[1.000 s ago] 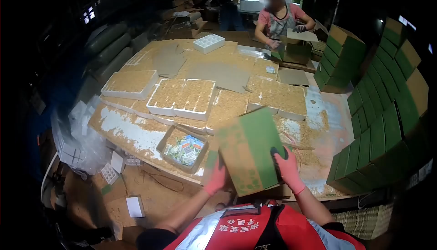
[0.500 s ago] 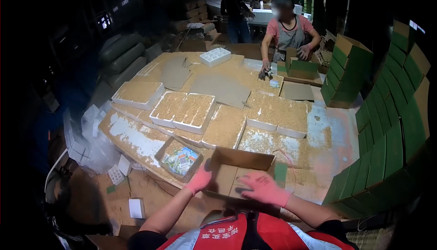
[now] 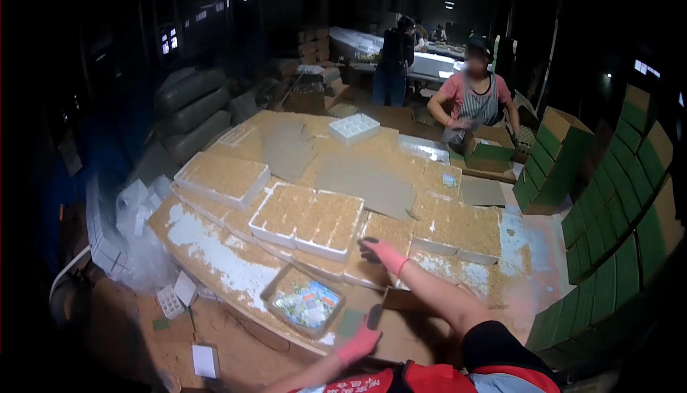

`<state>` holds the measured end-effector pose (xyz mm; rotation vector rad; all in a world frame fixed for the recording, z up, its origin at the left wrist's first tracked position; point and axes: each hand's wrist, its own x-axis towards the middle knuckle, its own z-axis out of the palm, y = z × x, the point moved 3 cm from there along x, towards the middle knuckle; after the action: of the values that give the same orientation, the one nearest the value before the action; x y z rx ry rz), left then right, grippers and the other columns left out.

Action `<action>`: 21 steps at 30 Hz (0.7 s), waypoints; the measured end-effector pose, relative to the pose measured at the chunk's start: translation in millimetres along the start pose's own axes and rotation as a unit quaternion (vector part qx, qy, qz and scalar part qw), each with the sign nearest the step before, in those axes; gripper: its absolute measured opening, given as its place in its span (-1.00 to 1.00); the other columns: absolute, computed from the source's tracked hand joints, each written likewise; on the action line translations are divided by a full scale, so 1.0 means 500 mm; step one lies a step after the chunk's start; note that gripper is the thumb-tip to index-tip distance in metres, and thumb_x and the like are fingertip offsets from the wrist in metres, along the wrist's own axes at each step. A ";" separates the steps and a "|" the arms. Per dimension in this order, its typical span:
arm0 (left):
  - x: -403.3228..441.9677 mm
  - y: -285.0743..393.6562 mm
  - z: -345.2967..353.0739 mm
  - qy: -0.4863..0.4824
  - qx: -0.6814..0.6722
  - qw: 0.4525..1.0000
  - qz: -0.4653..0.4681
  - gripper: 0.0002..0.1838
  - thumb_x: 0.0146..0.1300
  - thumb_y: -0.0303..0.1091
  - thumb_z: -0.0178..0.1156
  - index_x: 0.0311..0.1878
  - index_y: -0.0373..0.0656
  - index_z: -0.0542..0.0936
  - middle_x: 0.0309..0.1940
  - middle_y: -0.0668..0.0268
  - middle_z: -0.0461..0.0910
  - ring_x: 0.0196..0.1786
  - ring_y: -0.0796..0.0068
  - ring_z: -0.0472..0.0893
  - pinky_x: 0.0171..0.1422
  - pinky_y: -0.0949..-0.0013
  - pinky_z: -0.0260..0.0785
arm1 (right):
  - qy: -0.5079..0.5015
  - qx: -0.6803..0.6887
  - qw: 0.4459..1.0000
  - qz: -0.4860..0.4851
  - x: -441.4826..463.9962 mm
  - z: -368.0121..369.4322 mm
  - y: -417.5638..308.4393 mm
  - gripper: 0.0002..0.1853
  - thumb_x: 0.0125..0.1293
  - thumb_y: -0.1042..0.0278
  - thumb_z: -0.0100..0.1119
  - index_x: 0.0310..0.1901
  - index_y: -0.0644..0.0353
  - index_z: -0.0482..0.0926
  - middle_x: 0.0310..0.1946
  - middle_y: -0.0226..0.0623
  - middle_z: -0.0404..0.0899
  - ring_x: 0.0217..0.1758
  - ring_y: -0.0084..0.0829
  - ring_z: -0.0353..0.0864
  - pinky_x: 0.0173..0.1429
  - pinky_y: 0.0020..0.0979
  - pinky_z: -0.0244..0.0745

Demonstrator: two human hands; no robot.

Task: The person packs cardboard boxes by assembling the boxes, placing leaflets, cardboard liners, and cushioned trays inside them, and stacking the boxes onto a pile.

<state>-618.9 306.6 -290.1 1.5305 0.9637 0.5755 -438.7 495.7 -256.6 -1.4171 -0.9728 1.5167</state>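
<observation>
In a pink glove with dark fingertips, my left hand (image 3: 361, 337) is at the left side of an open cardboard box (image 3: 404, 300), its fingers closed on the wall. Part of the box is hidden under my right forearm. My right hand (image 3: 386, 256), gloved the same way, reaches past the box with fingers apart and nothing in them. It hovers over the sawdust-like filling near a white foam tray (image 3: 300, 239). A shallow container (image 3: 268, 294) with a heap of printed packets (image 3: 309, 303) stands just beyond my left hand.
White trays with tan filling cover the table; grey cardboard sheets (image 3: 365, 182) lie among them. Green-and-brown boxes (image 3: 608, 236) are stacked at right. Across the table, a co-worker (image 3: 476, 92) handles a box (image 3: 489, 148). Plastic bags (image 3: 136, 214) hang at the left edge.
My right hand has left the box interior and stretched forward over the filling. The view has shifted, and the box sits lower in it. The co-worker's hand has drawn back from the table to their box.
</observation>
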 end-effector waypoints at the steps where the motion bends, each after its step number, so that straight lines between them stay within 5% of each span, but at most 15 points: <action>1: 0.000 0.003 0.001 0.001 -0.048 0.999 0.017 -0.23 0.13 -0.35 0.16 0.43 -0.31 0.15 0.27 -0.18 0.30 0.34 -0.11 0.32 0.41 0.11 0.20 | 0.042 -0.040 0.996 0.072 0.070 0.037 0.043 -0.41 0.30 -0.05 0.22 0.21 0.21 0.49 -0.01 -0.18 0.62 0.08 -0.25 0.60 0.14 -0.41 0.47; 3: 0.025 -0.063 0.014 0.022 -0.004 0.999 0.031 -0.23 0.11 -0.36 0.15 0.43 -0.27 0.18 0.26 -0.18 0.30 0.32 -0.14 0.33 0.39 0.09 0.23 | 0.162 -0.102 0.981 -0.023 0.157 0.105 0.087 -0.31 0.16 -0.12 0.33 0.15 0.28 0.49 -0.03 -0.14 0.61 0.01 -0.28 0.61 0.03 -0.35 0.52; 4: 0.014 -0.054 0.015 0.019 0.002 0.999 0.028 -0.23 0.11 -0.35 0.15 0.43 -0.27 0.18 0.26 -0.19 0.30 0.32 -0.15 0.33 0.39 0.08 0.23 | 0.344 -0.150 0.927 -0.005 0.259 0.126 0.166 -0.29 0.10 -0.14 0.37 0.11 0.31 0.51 -0.08 -0.12 0.62 -0.08 -0.28 0.62 -0.07 -0.31 0.52; 6: 0.008 -0.023 -0.005 0.004 0.004 1.000 0.020 -0.24 0.12 -0.35 0.14 0.43 -0.28 0.18 0.26 -0.19 0.31 0.32 -0.15 0.33 0.39 0.08 0.23 | 0.463 -0.117 0.876 0.070 0.305 0.126 0.197 -0.27 -0.03 -0.17 0.45 0.00 0.35 0.57 -0.19 -0.11 0.64 -0.24 -0.28 0.63 -0.22 -0.25 0.52; 10: 0.012 -0.008 -0.020 -0.017 0.009 1.000 0.016 -0.24 0.13 -0.35 0.14 0.43 -0.28 0.18 0.26 -0.20 0.31 0.31 -0.16 0.33 0.39 0.07 0.23 | 0.436 -0.016 0.896 0.081 0.251 0.137 0.100 -0.40 -0.02 -0.12 0.47 -0.24 0.37 0.64 -0.34 -0.12 0.64 -0.40 -0.32 0.59 -0.34 -0.25 0.48; 13: 0.020 -0.003 -0.018 -0.023 0.021 0.999 0.016 -0.25 0.13 -0.35 0.13 0.43 -0.29 0.18 0.26 -0.21 0.31 0.30 -0.17 0.34 0.39 0.06 0.23 | 0.292 0.045 0.955 -0.036 0.129 0.129 -0.045 -0.43 0.10 -0.05 0.41 -0.15 0.41 0.60 -0.32 -0.17 0.62 -0.32 -0.37 0.59 -0.28 -0.32 0.48; 18: 0.027 0.012 -0.017 -0.028 0.049 0.998 0.012 -0.25 0.15 -0.34 0.12 0.43 -0.30 0.18 0.26 -0.22 0.31 0.29 -0.19 0.34 0.39 0.05 0.23 | 0.140 0.114 0.983 -0.034 -0.107 -0.016 -0.114 -0.44 0.24 0.06 0.31 0.17 0.24 0.53 -0.13 -0.34 0.64 -0.13 -0.51 0.58 -0.07 -0.49 0.46; 19: 0.033 0.013 -0.015 -0.030 0.055 0.998 0.010 -0.26 0.15 -0.34 0.12 0.43 -0.30 0.18 0.26 -0.22 0.31 0.29 -0.19 0.34 0.39 0.05 0.23 | 0.153 0.097 0.983 -0.030 -0.214 -0.042 -0.148 -0.47 0.20 0.00 0.33 0.11 0.17 0.60 -0.17 -0.40 0.65 -0.20 -0.55 0.55 -0.23 -0.44 0.43; 21: 0.046 0.016 -0.016 -0.052 0.061 0.997 0.022 -0.26 0.15 -0.34 0.12 0.43 -0.30 0.18 0.26 -0.22 0.32 0.29 -0.19 0.34 0.39 0.04 0.24 | 0.102 0.063 0.991 -0.067 -0.378 -0.135 -0.150 -0.47 0.32 0.19 0.23 0.23 0.35 0.47 0.06 -0.35 0.59 -0.01 -0.58 0.57 0.05 -0.58 0.44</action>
<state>-610.9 330.5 -284.3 1.6785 0.9009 0.4707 -361.7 346.8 -123.4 -1.3592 -0.8160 1.2845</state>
